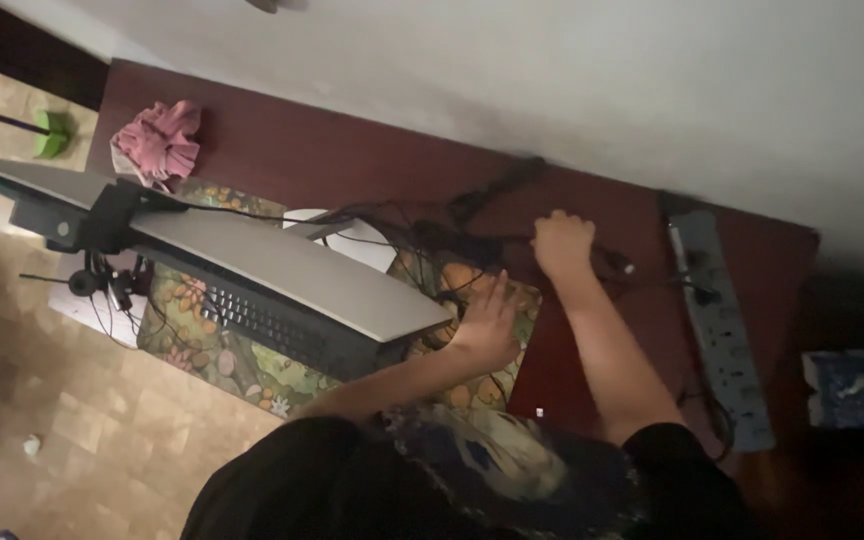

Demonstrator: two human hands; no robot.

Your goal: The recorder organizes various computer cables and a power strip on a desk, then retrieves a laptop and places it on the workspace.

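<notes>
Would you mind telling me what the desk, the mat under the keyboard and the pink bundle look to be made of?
Desk: probably wood or wood laminate, dark reddish-brown, smooth with a dull sheen. Mat: likely fabric-topped, flat and matte, printed with leaves. Pink bundle: soft cloth, crumpled into folds. The dim light leaves all three uncertain.

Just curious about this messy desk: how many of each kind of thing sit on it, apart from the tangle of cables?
Monitor: 1
Keyboard: 1
Patterned desk mat: 1
Power strip: 1
Pink cloth: 1
Total: 5
</notes>
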